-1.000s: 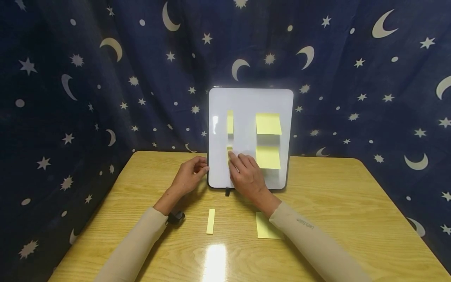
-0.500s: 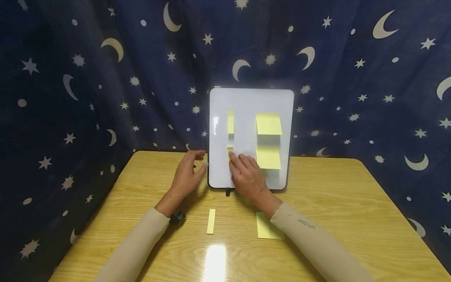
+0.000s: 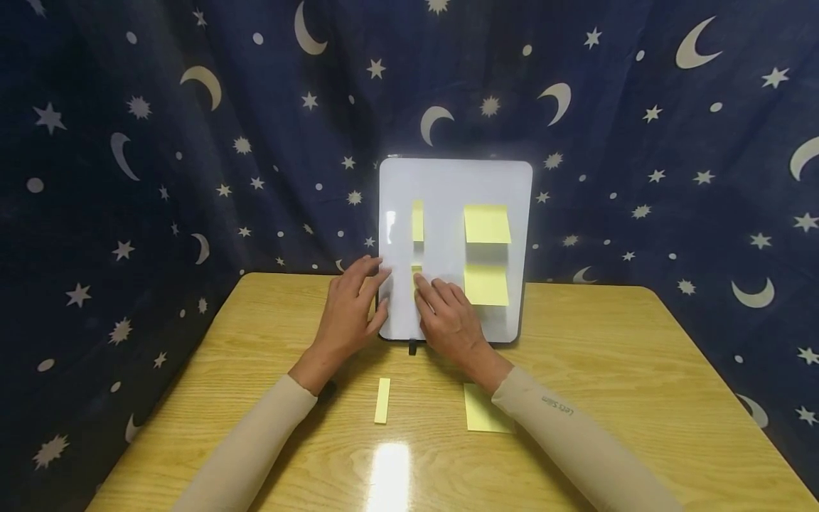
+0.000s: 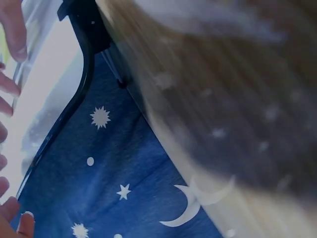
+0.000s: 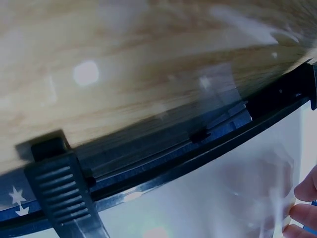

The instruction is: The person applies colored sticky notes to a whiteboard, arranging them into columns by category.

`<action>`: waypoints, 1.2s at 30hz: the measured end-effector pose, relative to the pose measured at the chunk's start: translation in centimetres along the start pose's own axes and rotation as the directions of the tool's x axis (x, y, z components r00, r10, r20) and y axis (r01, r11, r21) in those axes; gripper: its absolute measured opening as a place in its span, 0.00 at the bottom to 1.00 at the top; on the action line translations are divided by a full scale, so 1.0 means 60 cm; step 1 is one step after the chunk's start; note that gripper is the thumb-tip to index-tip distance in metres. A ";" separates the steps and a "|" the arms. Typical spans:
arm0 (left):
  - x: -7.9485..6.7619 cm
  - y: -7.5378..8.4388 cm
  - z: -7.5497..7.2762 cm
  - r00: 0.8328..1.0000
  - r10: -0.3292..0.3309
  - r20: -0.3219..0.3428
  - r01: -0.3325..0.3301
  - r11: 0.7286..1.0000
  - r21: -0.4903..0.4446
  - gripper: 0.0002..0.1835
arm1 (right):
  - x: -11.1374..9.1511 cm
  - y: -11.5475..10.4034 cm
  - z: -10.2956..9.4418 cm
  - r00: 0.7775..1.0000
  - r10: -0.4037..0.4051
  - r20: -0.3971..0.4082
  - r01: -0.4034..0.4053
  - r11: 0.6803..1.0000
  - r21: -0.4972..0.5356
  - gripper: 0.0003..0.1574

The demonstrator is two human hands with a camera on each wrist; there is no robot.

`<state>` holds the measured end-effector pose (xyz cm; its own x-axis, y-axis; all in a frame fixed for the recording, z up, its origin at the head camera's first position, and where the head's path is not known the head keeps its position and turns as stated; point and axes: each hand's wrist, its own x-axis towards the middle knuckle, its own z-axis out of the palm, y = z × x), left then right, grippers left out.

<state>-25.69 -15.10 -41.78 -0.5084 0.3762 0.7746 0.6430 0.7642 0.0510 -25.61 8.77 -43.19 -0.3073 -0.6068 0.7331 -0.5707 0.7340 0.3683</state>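
Observation:
A whiteboard (image 3: 441,181) stands upright on the table. My right hand (image 3: 451,323) is at its lower middle, bent fingers holding a narrow yellow sticky note (image 3: 414,286) against the surface; the thumb and most of that strip are hidden. My left hand (image 3: 345,313), fingers spread and loosely bent, overlaps the board's left edge with its fingertips. Above the held strip, another narrow sticky note (image 3: 418,222) hangs on the board. To the right hang two wide sticky notes, an upper note (image 3: 488,225) and a lower note (image 3: 488,286). Left-hand fingers (image 5: 303,213) show in the right wrist view.
On the wooden table (image 3: 589,355) lie a narrow pad of yellow strips (image 3: 382,401) and a wide yellow pad (image 3: 483,411), partly under the right sleeve. A black clip (image 5: 62,191) grips the board's lower edge. Behind hangs a dark blue curtain (image 3: 288,142) with moons and stars.
My left hand has moved from beside the board's left edge up and right, so its fingertips now overlap the board, with fingers spread wider. The right hand stays on the strip.

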 end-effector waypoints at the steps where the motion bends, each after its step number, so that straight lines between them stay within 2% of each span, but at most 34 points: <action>1: 0.002 0.002 0.001 1.000 0.025 0.011 -0.025 0.999 0.024 0.29 | 0.000 0.000 -0.001 1.000 0.000 0.002 0.000 1.000 -0.002 0.19; 4: 0.011 0.007 0.005 0.994 0.095 0.053 -0.100 0.990 0.098 0.31 | 0.001 0.001 -0.002 1.000 -0.003 0.009 0.003 1.000 -0.007 0.20; 7: 0.018 0.012 0.008 0.985 0.139 0.104 -0.154 0.976 0.156 0.32 | 0.001 0.002 -0.001 1.000 -0.009 0.012 0.009 1.000 -0.009 0.22; 11: 0.025 0.015 0.013 0.974 0.162 0.157 -0.195 0.956 0.221 0.33 | 0.002 0.002 -0.002 1.000 -0.020 0.010 0.020 1.000 -0.008 0.23; 15: 0.028 0.015 0.019 0.969 0.179 0.171 -0.221 0.936 0.273 0.34 | 0.003 0.001 -0.002 0.999 -0.028 0.015 0.028 1.000 -0.006 0.23; 22: 0.033 0.019 0.024 0.966 0.172 0.193 -0.227 0.920 0.319 0.36 | 0.002 -0.001 -0.001 0.999 -0.026 0.039 0.026 1.000 -0.010 0.23; 27: 0.040 0.023 0.027 0.966 0.169 0.195 -0.229 0.911 0.344 0.36 | 0.001 -0.002 -0.001 0.999 -0.024 0.024 0.024 1.000 -0.006 0.24; 36: 0.045 0.029 0.035 0.974 0.180 0.136 -0.217 0.913 0.345 0.36 | 0.000 -0.004 0.001 1.000 -0.014 0.008 0.014 1.000 0.007 0.25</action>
<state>-27.14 -11.67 -40.89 -0.4578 0.5752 0.6779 0.4995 0.7972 -0.3392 -25.52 8.58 -43.34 -0.3054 -0.6194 0.7232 -0.5799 0.7234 0.3747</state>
